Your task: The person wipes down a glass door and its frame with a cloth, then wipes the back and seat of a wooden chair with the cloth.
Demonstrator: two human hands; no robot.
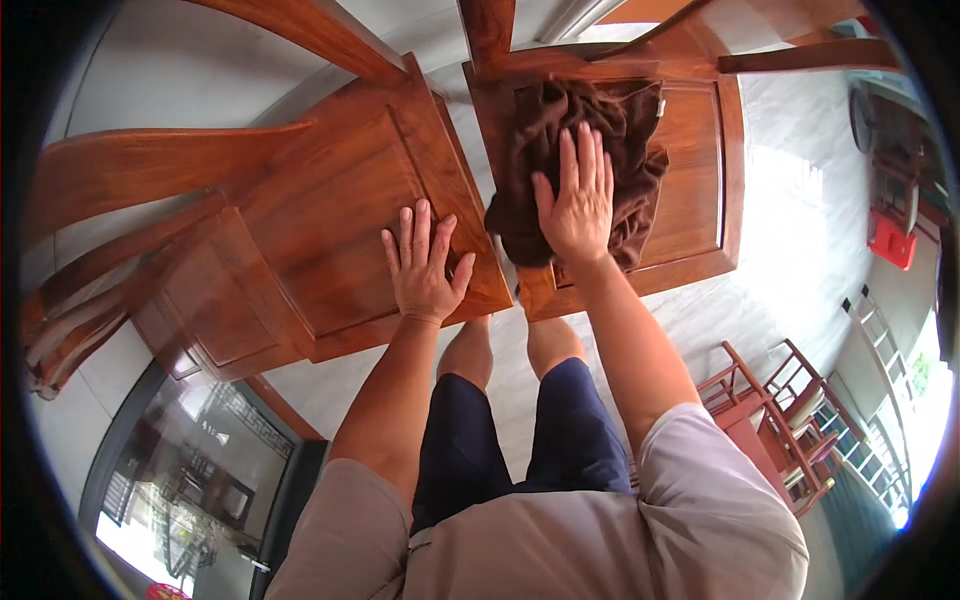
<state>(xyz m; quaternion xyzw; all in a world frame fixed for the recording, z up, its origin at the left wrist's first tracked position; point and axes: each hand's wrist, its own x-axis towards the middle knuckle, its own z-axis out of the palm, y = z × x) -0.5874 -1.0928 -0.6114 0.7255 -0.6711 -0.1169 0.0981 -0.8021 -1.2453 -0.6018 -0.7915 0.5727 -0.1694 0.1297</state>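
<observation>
My left hand [428, 270] lies flat with fingers spread on the polished wooden seat of a chair [340, 210], near its front corner. Palm down, my right hand [578, 205] rests on a crumpled dark brown cloth [632, 135], its fingers stretched out rather than wrapped round it. The cloth covers part of a second wooden chair seat [690, 165] and hangs over that seat's left edge. A small white tag shows at the cloth's right side.
Curved wooden chair arms [170, 170] rise at the left. A dark-framed glass panel [200, 480] stands at lower left. Red-brown wooden stools [765, 420] and a ladder [880, 340] are at the right, with a red plastic item [890, 240] behind. Pale tile floor [800, 220] lies between.
</observation>
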